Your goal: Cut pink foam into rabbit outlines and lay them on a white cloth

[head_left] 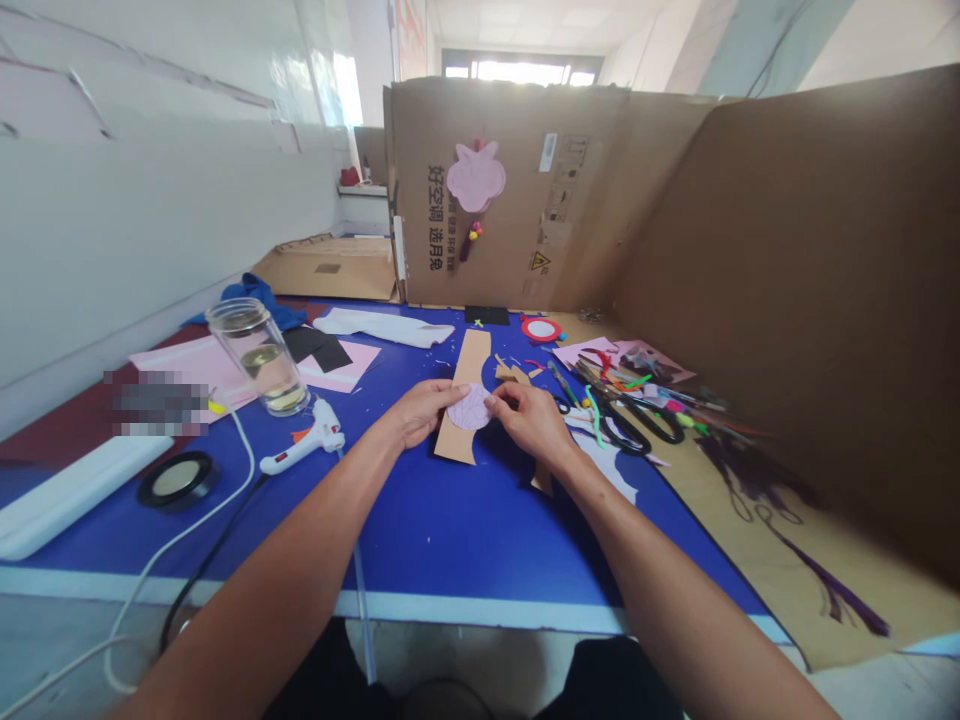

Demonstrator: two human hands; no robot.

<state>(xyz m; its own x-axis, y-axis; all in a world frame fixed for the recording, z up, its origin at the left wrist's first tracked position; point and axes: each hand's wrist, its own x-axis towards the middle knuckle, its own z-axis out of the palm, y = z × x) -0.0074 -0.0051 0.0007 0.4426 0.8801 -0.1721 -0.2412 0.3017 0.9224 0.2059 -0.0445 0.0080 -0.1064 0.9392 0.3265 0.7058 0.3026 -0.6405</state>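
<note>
Box (645, 190), back panel: big dark print (436, 218), runs top to bottom, reads 好空调 选月兔. Smaller line (451, 245) right beside it, too fine to read surely. Lower down: yellow warning triangle (540, 262). Higher up: white label (548, 152), illegible; handling icons (575, 150) next to it, blurred.

So the disc (469, 410) is small, round and pale lilac, with faint darker lines across its face. It's pinched at the edges, left fingers (441, 394) on one side, right fingers (511, 394) on the other. The card (473, 352) is a plain tan strip under it, running lengthwise away on the worktop (480, 545), with a curved cutout along its right edge.
</note>
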